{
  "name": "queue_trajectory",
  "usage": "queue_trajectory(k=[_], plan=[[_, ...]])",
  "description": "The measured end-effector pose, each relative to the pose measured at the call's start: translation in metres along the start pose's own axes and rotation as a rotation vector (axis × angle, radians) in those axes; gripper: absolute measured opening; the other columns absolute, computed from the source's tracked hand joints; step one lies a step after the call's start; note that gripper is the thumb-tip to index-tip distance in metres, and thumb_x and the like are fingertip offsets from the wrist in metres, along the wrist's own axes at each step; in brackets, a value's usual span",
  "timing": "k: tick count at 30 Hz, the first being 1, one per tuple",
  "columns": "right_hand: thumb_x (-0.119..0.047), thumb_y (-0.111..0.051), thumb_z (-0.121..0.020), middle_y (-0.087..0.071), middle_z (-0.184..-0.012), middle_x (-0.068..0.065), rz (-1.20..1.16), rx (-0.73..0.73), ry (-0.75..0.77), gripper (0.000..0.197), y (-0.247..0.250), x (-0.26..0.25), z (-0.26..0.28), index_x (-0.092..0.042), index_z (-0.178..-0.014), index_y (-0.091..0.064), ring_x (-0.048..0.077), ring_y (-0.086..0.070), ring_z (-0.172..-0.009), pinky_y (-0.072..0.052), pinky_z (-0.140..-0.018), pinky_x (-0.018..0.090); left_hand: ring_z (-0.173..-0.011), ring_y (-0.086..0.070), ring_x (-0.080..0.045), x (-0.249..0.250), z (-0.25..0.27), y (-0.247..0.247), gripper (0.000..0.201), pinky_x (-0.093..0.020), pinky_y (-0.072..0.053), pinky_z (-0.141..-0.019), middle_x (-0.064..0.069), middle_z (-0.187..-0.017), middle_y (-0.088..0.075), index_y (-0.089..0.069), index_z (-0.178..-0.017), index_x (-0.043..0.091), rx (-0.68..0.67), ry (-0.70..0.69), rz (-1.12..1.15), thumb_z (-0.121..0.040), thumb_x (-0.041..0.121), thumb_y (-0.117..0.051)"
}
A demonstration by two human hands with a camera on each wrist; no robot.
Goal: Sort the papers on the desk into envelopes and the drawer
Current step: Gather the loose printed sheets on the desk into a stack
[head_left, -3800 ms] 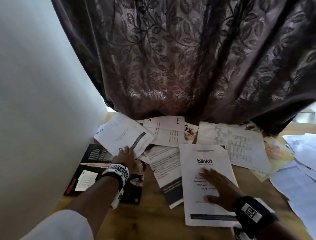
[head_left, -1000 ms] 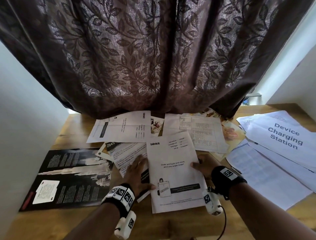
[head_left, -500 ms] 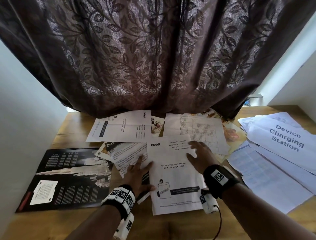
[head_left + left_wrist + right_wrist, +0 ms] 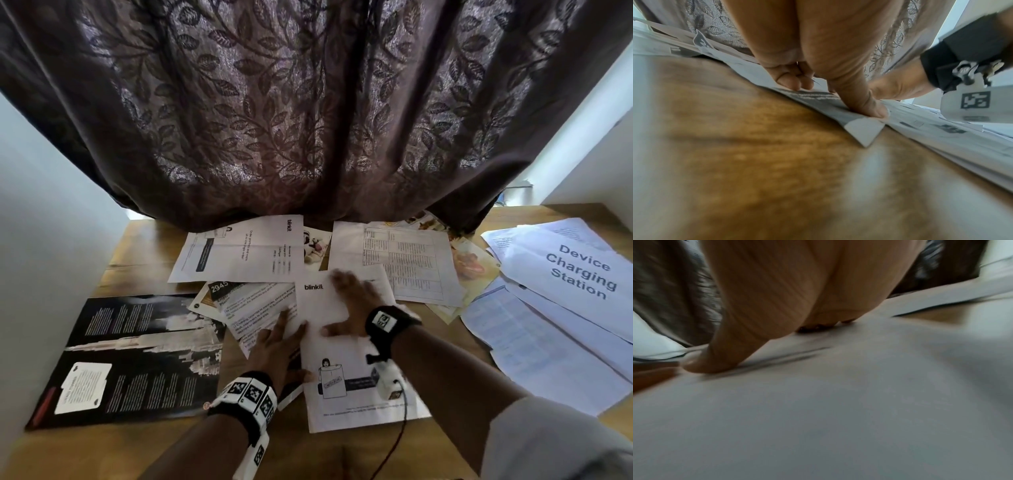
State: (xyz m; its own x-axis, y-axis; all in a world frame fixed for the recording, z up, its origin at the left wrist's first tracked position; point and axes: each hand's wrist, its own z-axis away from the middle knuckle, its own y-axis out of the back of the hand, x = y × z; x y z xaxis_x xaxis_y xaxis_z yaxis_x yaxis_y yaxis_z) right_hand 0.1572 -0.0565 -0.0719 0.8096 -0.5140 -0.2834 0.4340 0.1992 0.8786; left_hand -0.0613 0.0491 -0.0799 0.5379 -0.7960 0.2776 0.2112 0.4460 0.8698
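Observation:
A white blinkit sheet (image 4: 346,401) lies in the middle of the wooden desk (image 4: 113,452) among loose papers. My right hand (image 4: 354,303) lies flat on its upper half with fingers spread; in the right wrist view the palm and thumb (image 4: 713,361) press on white paper (image 4: 838,402). At the sheet's left edge my left hand (image 4: 275,349) rests with straight fingers, partly on a text-printed paper (image 4: 253,308) beneath. Seen from the left wrist, the thumb (image 4: 869,105) presses on a grey printed paper (image 4: 861,131). No envelope or drawer is in view.
A dark glossy brochure (image 4: 137,356) lies at the left by a white wall. A second blinkit sheet (image 4: 239,253) and a table printout (image 4: 411,263) lie at the back under a brown curtain (image 4: 308,120). A "Device Charging Station" sheet (image 4: 579,270) tops a stack at the right.
My right hand has slid left and forward from the sheet's right edge onto its upper half, covering the printed lines there. The left hand has stayed at the left edge.

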Motion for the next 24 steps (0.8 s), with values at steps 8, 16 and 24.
queue_trajectory(k=[8, 16, 24], plan=[[-0.094, -0.052, -0.062, 0.026, -0.163, 0.0, 0.03, 0.021, -0.142, 0.14, 0.025, 0.046, 0.028, -0.022, -0.155, 0.023, 0.028, 0.023, -0.15, 0.01, -0.123, 0.05, -0.146, -0.005, -0.034, 0.003, 0.003, 0.001, 0.101, -0.044, -0.018, -0.12, 0.005, -0.153, 0.036, 0.001, -0.153, 0.043, -0.002, -0.007, 0.009, -0.082, 0.053, -0.069], [-0.083, -0.064, -0.066, 0.025, -0.164, -0.005, 0.147, -0.15, 0.239, 0.137, -0.039, -0.045, 0.057, -0.023, -0.157, 0.019, 0.018, 0.027, -0.149, 0.014, -0.122, 0.05, -0.144, -0.011, -0.036, 0.003, -0.001, -0.001, 0.099, -0.044, -0.021, -0.119, 0.009, -0.157, 0.032, -0.004, -0.152, 0.05, 0.004, 0.016, 0.037, -0.079, 0.053, -0.072], [-0.094, -0.06, -0.052, 0.039, -0.157, -0.014, 0.154, -0.198, 0.017, 0.139, -0.009, 0.063, 0.097, -0.049, -0.145, 0.032, 0.021, 0.038, -0.144, 0.021, -0.113, 0.066, -0.146, -0.005, -0.036, 0.01, 0.003, 0.006, 0.102, -0.046, -0.02, -0.12, 0.002, -0.158, 0.032, 0.0, -0.155, 0.041, -0.03, 0.01, 0.01, -0.082, 0.053, -0.069]])
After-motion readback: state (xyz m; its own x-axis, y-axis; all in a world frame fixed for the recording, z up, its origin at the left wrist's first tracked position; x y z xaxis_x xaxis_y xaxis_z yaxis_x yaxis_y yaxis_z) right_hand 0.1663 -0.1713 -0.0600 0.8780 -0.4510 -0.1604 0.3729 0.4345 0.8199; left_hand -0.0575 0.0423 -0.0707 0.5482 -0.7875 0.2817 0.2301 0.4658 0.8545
